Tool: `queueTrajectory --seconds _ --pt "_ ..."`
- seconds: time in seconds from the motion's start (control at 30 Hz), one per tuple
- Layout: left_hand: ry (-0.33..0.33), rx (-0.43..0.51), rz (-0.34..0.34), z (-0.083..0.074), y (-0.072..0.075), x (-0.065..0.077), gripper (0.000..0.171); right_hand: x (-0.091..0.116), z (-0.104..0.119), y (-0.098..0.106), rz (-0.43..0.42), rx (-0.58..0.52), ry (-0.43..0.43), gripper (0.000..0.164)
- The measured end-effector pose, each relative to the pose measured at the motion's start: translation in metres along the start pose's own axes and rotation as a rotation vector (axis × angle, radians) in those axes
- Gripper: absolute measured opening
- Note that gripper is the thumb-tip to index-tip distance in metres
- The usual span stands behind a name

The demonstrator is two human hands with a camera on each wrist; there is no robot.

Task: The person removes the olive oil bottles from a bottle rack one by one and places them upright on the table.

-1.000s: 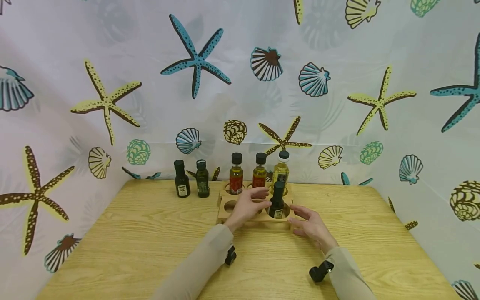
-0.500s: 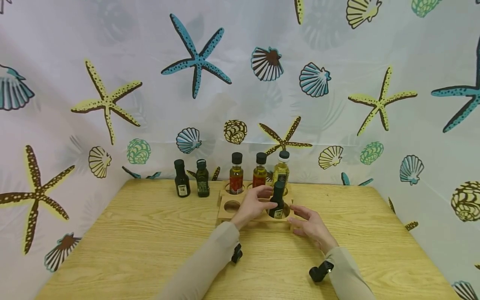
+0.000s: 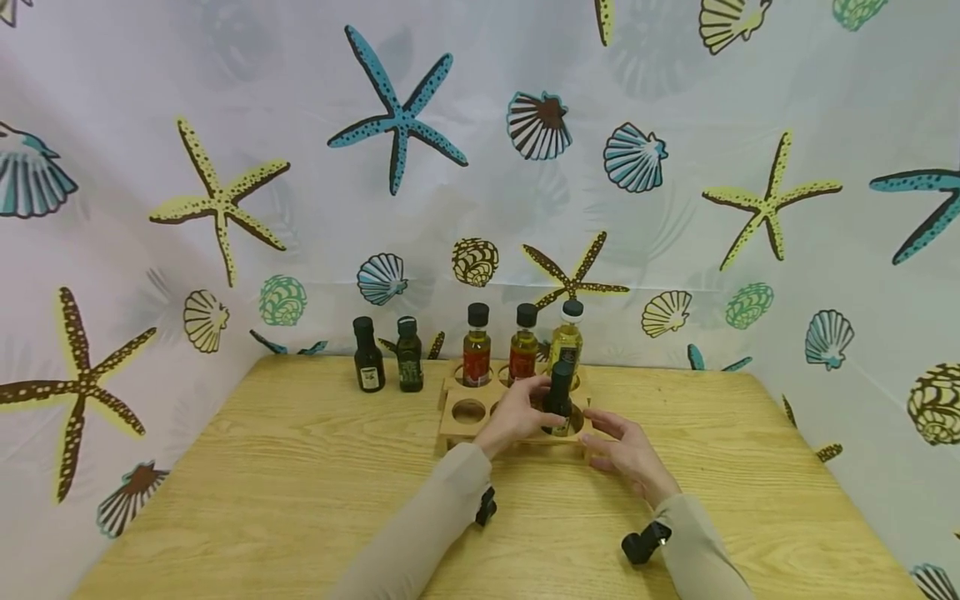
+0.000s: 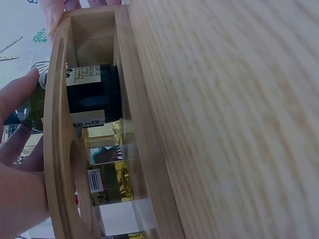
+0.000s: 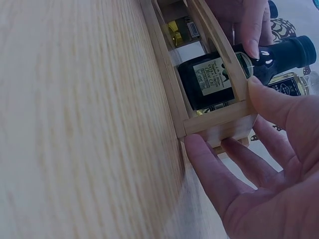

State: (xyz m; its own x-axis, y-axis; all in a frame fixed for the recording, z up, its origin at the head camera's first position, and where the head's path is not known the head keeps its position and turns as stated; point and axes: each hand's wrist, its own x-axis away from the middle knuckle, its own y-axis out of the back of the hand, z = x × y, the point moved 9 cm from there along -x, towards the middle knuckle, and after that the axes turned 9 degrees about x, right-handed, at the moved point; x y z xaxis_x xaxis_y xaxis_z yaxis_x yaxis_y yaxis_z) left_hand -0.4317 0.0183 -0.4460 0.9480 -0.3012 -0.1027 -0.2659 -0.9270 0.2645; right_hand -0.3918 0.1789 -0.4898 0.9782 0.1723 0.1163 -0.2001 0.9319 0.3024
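Note:
In the head view, a dark olive oil bottle [image 3: 560, 385] with a black cap stands in the front right hole of a two-tier wooden bottle rack [image 3: 454, 427]. My left hand [image 3: 516, 418] grips this bottle just above the top board, thumb on the near side and fingers behind. The right wrist view shows its pale label [image 5: 208, 77] between the boards, its base down near the bottom slat. My right hand [image 3: 636, 457] holds the rack's right end, thumb at the upper edge and fingertips [image 5: 196, 145] at the lower corner.
The rack's back row holds two red-labelled oil bottles [image 3: 476, 360] and a pale yellow oil bottle [image 3: 566, 343]. Left of the rack, a dark bottle [image 3: 368, 358] and a dark green bottle [image 3: 408, 358] stand on the wooden table [image 3: 315, 467]. A patterned curtain [image 3: 480, 183] hangs behind.
My left hand has moved right, from beside the dark olive oil bottle to a grip round it. My right hand stays at the rack's end.

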Motion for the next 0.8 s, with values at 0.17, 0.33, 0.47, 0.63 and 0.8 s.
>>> queueTrajectory --seconds 0.17,0.33,0.47,0.63,0.8 --pt "0.029 -0.019 -0.001 0.0025 -0.0003 0.002 0.06 -0.001 -0.0031 -0.0017 0.013 -0.008 -0.021 0.066" --pt "0.004 -0.011 0.004 -0.0023 -0.0009 0.0037 0.059 -0.0002 0.0001 -0.0023 -0.001 0.0 -0.014 0.064" --pt "0.005 -0.007 0.001 -0.0017 -0.0013 0.0043 0.06 -0.0001 -0.0008 -0.0019 -0.011 -0.014 -0.04 0.062" --pt "-0.003 -0.006 -0.007 0.0007 -0.0009 0.0024 0.062 -0.0004 0.0008 -0.0012 -0.018 -0.03 -0.05 0.059" --pt "-0.018 -0.022 -0.009 0.0003 0.0001 0.0029 0.062 0.0004 0.0019 -0.001 -0.019 -0.018 -0.061 0.059"
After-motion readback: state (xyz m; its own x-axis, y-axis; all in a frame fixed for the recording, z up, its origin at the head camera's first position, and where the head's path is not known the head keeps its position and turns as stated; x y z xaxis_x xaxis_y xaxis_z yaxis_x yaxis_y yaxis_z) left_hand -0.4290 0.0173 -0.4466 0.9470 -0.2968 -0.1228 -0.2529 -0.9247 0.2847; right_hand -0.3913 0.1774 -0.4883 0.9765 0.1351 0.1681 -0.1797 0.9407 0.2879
